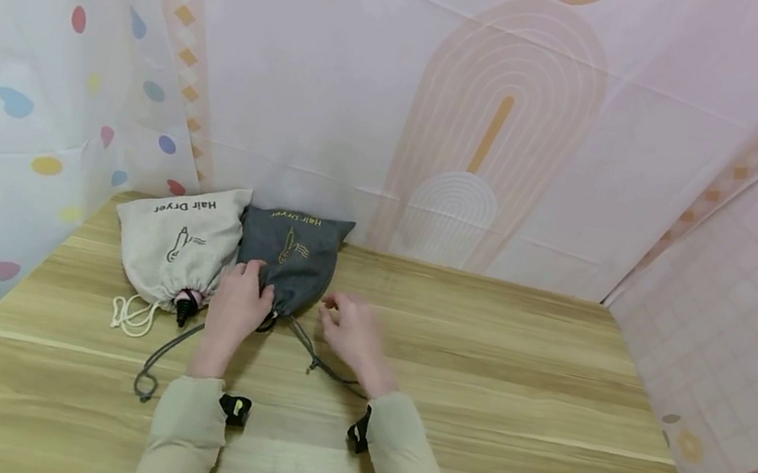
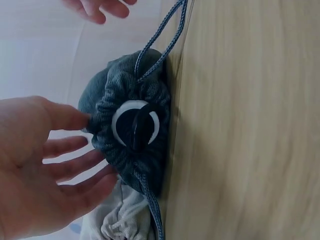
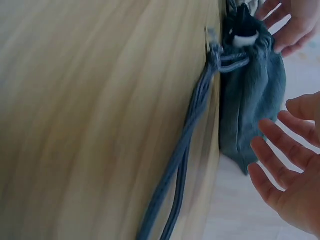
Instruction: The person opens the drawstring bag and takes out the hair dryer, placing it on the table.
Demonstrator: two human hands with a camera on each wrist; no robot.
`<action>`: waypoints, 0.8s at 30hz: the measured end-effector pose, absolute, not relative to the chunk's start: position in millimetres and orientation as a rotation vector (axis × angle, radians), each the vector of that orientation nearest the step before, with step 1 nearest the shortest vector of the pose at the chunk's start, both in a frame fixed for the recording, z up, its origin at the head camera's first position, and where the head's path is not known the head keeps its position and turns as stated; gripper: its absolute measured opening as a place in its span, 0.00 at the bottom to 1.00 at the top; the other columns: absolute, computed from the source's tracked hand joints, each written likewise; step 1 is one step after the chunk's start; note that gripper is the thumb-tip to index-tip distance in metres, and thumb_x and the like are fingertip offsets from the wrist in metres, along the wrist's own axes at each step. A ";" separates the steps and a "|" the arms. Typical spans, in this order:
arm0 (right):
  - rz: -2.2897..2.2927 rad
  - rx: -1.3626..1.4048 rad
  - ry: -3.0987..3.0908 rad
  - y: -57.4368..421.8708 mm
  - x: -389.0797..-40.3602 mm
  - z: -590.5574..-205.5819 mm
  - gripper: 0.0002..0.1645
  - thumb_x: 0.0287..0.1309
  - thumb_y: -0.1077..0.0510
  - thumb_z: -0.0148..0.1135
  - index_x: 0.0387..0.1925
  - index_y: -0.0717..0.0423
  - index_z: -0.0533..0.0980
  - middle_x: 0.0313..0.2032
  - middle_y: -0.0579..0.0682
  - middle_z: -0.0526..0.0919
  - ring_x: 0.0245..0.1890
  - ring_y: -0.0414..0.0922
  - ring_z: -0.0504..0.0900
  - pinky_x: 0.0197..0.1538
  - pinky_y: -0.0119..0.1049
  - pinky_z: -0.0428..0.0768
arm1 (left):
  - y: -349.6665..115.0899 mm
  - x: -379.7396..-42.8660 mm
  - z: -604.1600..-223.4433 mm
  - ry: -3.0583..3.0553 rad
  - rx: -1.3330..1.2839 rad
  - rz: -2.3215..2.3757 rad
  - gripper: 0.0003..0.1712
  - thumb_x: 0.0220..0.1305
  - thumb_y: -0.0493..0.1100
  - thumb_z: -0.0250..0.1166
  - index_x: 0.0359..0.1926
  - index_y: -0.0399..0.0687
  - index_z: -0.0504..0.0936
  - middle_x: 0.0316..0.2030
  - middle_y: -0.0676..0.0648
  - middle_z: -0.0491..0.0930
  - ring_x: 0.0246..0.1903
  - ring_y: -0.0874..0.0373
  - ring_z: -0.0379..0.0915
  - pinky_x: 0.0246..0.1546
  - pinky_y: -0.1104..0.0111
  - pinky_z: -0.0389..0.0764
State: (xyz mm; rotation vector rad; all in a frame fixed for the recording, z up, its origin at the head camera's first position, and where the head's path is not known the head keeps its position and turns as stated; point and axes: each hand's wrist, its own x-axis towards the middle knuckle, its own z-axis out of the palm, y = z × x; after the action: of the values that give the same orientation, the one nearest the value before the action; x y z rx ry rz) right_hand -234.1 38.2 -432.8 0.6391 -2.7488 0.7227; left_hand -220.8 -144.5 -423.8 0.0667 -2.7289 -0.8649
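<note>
A dark grey drawstring bag (image 1: 288,254) printed "Hair Dryer" lies on the table. Its gathered mouth shows a white-rimmed end with a black loop (image 2: 136,127). My left hand (image 1: 240,301) touches the bag beside this mouth, thumb and fingers spread and lightly bent. To the right of the bag, my right hand (image 1: 353,338) hovers apart from it, fingers loosely bent around nothing. Grey drawstrings (image 3: 187,135) trail from both sides of the mouth. Left of the dark bag, against it, lies a light beige "Hair Dryer" bag (image 1: 184,240).
White cords (image 1: 136,316) and a black cord end (image 1: 186,308) with a bit of pink come out of the beige bag's mouth. The wooden table (image 1: 514,379) runs back to a patterned curtain (image 1: 316,73); more curtain hangs at both sides.
</note>
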 end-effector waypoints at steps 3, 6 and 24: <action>0.677 0.709 -2.749 30.1 -233.5 -433.3 0.11 0.62 0.54 0.58 0.43 0.52 0.80 0.41 0.47 0.86 0.40 0.41 0.84 0.41 0.30 0.81 | -148.2 -220.4 -422.7 -2.805 0.050 -0.898 0.23 0.67 0.40 0.54 0.59 0.30 0.69 0.50 0.27 0.74 0.41 0.34 0.76 0.38 0.48 0.79; 0.621 0.776 -2.743 22.5 -232.9 -435.6 0.13 0.62 0.52 0.59 0.45 0.52 0.80 0.41 0.47 0.85 0.40 0.42 0.84 0.44 0.31 0.81 | -150.1 -219.4 -422.9 -2.828 0.033 -0.915 0.23 0.68 0.40 0.53 0.59 0.30 0.70 0.50 0.27 0.75 0.40 0.36 0.78 0.36 0.50 0.79; 0.521 0.793 -2.829 11.3 -235.6 -443.8 0.11 0.61 0.53 0.61 0.41 0.54 0.78 0.37 0.48 0.85 0.37 0.43 0.83 0.37 0.30 0.80 | -142.2 -221.1 -422.5 -2.861 -0.155 -0.936 0.21 0.67 0.37 0.56 0.56 0.28 0.71 0.47 0.28 0.78 0.36 0.41 0.79 0.35 0.54 0.79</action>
State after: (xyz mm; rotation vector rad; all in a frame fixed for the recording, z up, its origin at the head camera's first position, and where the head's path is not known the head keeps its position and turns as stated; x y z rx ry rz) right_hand -235.6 11.3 -443.8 0.7929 -2.8291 0.5206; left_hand -221.1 -142.2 -422.5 -0.1546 -2.8614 -0.9364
